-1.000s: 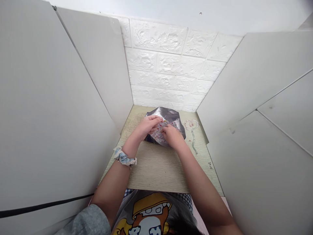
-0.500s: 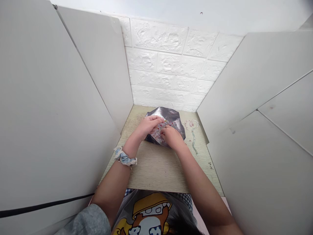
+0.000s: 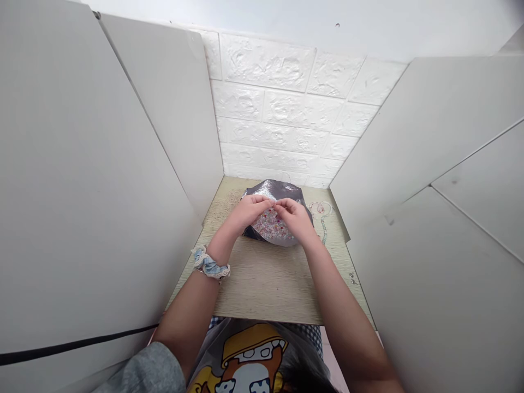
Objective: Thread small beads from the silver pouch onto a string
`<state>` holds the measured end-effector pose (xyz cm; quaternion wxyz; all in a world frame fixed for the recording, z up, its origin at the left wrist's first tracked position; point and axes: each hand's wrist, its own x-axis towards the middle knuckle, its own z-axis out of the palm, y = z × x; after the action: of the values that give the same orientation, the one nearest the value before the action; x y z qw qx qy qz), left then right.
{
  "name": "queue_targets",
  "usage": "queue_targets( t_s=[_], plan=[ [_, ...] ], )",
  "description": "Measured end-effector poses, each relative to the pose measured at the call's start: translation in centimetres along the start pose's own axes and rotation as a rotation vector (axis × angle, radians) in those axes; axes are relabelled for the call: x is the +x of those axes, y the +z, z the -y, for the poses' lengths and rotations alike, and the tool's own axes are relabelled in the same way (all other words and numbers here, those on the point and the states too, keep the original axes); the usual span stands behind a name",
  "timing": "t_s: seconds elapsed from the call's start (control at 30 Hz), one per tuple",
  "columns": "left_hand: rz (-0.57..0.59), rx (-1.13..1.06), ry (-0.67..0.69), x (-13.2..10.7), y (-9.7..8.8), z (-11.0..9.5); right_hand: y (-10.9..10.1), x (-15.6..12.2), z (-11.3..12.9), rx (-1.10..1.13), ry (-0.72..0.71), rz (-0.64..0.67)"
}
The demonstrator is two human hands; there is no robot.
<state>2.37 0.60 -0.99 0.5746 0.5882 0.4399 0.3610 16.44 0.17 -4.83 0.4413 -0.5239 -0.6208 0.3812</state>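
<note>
A dark, shiny silver-lined bag (image 3: 282,189) lies spread on the table, holding a heap of small pink, white and red beads (image 3: 271,228). Above the heap, my left hand (image 3: 249,211) is closed in a pinch of thumb and forefinger. My right hand (image 3: 297,220) pinches too, its fingertips meeting those of the left. Whatever sits between the fingertips is too small to make out. Round the left wrist is a blue and white scrunchie (image 3: 210,264).
Right of the bag lies a string of pale green beads (image 3: 324,229) beside a small pinkish beaded piece (image 3: 317,208). Small metallic bits (image 3: 352,278) rest near the right edge of the wooden table (image 3: 266,289). White panels flank both sides; a white brick-pattern wall (image 3: 282,114) stands behind.
My right hand has risen from the beads to my left fingertips, still pinching. My left hand has barely moved. The bag's right side bulges slightly further right.
</note>
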Motion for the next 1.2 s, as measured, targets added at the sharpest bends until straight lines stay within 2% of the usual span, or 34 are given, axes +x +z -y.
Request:
queue_targets(
  t_s=[0.1,0.23,0.97,1.2],
  plan=[
    [-0.014,0.01,0.014,-0.04,0.13,-0.17,-0.21,-0.02,0.53,0.438,0.069,0.009],
    [-0.027,0.032,0.014,-0.08,0.21,-0.34,-0.02,-0.23,0.94,0.651,0.112,0.037],
    [-0.052,0.101,0.019,0.01,0.15,-0.35,0.2,-0.11,0.39,0.661,0.072,0.035],
    [-0.06,0.125,0.031,-0.07,0.16,-0.38,0.35,-0.19,0.51,0.769,0.062,0.058]
  ],
)
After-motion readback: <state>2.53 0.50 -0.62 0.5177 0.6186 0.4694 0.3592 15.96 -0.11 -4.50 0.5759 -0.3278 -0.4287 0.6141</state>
